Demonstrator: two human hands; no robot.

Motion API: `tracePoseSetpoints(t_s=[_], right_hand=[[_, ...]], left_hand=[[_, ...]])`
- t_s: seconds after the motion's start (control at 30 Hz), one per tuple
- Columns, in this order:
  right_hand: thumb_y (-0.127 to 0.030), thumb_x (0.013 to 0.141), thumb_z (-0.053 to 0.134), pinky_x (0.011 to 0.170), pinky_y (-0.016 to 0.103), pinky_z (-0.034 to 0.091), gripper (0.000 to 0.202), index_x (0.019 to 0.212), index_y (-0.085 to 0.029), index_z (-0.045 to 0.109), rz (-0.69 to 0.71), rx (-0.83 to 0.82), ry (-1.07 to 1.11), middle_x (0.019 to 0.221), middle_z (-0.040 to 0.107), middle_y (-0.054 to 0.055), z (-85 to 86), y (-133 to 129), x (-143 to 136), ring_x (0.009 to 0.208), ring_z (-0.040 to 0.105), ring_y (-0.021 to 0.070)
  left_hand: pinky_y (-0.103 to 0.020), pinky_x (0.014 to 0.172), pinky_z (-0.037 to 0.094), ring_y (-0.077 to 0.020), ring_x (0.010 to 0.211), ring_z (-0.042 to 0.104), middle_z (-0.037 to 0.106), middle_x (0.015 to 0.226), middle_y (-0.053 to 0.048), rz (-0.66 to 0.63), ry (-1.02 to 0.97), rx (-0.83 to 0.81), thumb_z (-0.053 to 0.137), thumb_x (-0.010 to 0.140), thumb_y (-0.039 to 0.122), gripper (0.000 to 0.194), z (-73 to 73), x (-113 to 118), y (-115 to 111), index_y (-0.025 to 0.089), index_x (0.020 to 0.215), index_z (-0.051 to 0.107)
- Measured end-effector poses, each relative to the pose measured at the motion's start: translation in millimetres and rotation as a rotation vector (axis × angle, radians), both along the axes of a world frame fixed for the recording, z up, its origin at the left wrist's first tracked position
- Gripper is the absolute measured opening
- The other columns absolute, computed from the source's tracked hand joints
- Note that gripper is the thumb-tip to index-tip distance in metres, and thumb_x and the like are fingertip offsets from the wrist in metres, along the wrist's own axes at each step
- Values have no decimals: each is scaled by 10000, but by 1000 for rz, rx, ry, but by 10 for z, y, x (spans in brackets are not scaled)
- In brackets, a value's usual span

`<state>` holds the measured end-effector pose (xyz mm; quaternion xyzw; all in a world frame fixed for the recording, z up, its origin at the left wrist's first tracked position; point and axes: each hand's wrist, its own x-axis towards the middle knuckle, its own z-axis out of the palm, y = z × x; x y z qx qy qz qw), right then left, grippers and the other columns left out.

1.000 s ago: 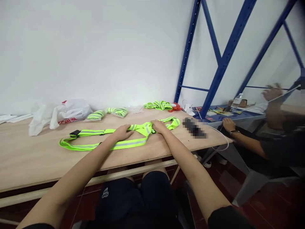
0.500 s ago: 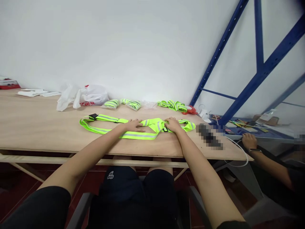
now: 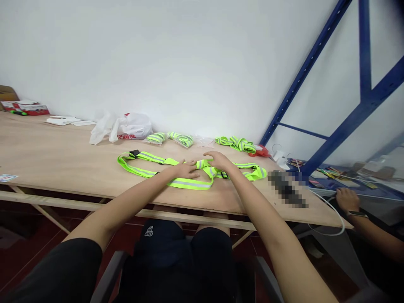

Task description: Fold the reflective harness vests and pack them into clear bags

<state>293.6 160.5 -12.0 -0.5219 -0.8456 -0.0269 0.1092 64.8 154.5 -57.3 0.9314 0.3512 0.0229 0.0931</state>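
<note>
A neon yellow-green reflective strap harness point(image 3: 192, 184) with grey stripes lies spread in loops on the table in front of me. A black buckle point(image 3: 135, 153) sits at its far left end. My left hand point(image 3: 187, 169) rests over the middle of the straps, fingers stretched out and apart. Just right of it, my right hand point(image 3: 218, 160) hovers at the strap crossing, its fingers apart and pointing left; its palm hides part of the webbing. Small black adjusters show along the straps.
Bagged reflective straps point(image 3: 183, 139), a loose strap bundle point(image 3: 238, 144) and a white plastic bag point(image 3: 135, 125) line the wall. A blurred dark object point(image 3: 287, 188) lies right, by a white cable point(image 3: 342, 219). Beyond a blue rack post point(image 3: 303, 80) rests another person's hand point(image 3: 347, 199).
My right hand has shifted left off the right-hand loop to the strap crossing, its fingers spreading. My left hand stays on the straps. The view has turned slightly left.
</note>
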Motion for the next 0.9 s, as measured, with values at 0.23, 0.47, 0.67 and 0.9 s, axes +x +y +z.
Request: tracePoseSetpoints(t_s=[0.23,0.47,0.67,0.9], right_hand=[[-218,948,470,871,287,453,350,1193,-257,717,-10,-24,-204,1180,738,79,11,-23,-297,1092,660,248],[-205,900,566,748,246,436,262,1100,-252,729,-61,-25,-328,1080,760,74,31,-61,-285,986,686,219],[-144,906,525,814,306,462,319,1207,-205,612,-188,82,-348,1147,710,137,58,-47,-288,1059,658,259],[-111,894,472,783,336,492,421,1307,-189,467,-366,194,-293,1315,578,177,143,-62,36,1124,606,274]], left_hand=[[-660,1163,116,-323,1513,200,290,1622,-126,-34,-18,-26,287,958,678,729,11,-31,-2,259,1554,301],[-654,1152,166,-334,1488,267,360,1598,-85,-42,-40,-16,322,959,656,640,70,-9,-54,307,1485,431],[-535,1123,308,-311,1333,479,554,1433,-98,-89,-78,31,361,952,645,573,69,-19,-29,251,1292,602],[-277,971,418,-226,1123,619,672,1267,-23,-131,-189,62,334,998,560,500,26,-13,95,319,1367,571]])
